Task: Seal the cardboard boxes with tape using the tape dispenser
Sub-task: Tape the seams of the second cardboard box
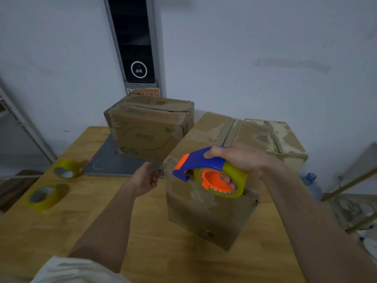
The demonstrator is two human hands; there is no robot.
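Note:
A worn cardboard box (210, 211) stands on the wooden table (81, 221) in front of me, its top flaps closed. My right hand (238, 158) grips a blue and orange tape dispenser (206, 170) loaded with a yellowish tape roll, held over the box's near top edge. My left hand (145, 178) hovers just left of the box's upper left corner, fingers relaxed and holding nothing. A second box (146, 129) sits farther back on a grey plate. A third box (285, 139) stands behind the first, to the right.
Two spare yellowish tape rolls (65, 169) (43, 197) lie on the table at the left. A grey flat plate (110, 164) lies under the rear box. A black panel (134, 41) rises against the wall. A blue water bottle (312, 184) stands right of the table.

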